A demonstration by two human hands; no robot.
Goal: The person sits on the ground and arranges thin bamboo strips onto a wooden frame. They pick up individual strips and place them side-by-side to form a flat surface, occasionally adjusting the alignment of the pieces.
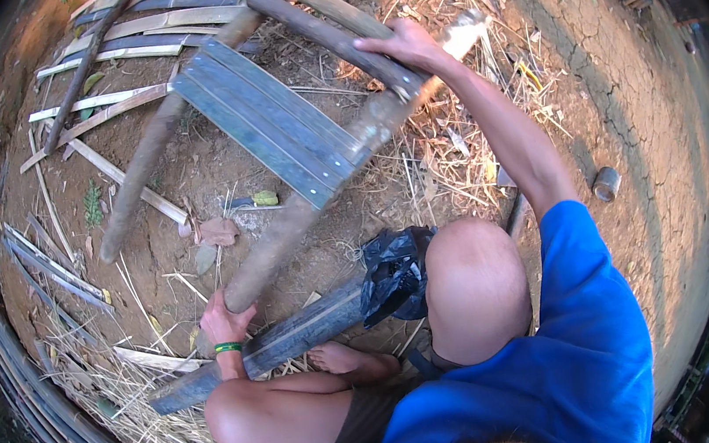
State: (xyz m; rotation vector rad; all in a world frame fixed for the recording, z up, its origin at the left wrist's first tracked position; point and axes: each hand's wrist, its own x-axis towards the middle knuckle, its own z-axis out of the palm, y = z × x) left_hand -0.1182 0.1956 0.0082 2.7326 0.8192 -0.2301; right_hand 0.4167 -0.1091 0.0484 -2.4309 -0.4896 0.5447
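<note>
A wooden frame of round poles (273,242) lies tilted in front of me, with flat grey-green slats (267,121) fixed across two of them. My left hand (227,319), with a green and yellow wristband, is closed round the near end of one long pole. Farther off to the right, my right hand (408,45) grips a crosspiece pole (331,34) close to where it meets that long pole. Its fingertips are hidden behind the wood. Some of the frame is smeared by motion.
A dark log (305,320) lies by my bare foot, with a black plastic bag (395,274) against it. Split bamboo strips (162,21) spread at the far left. Long poles (49,401) line the left edge. A metal can (607,183) stands on cracked earth at right.
</note>
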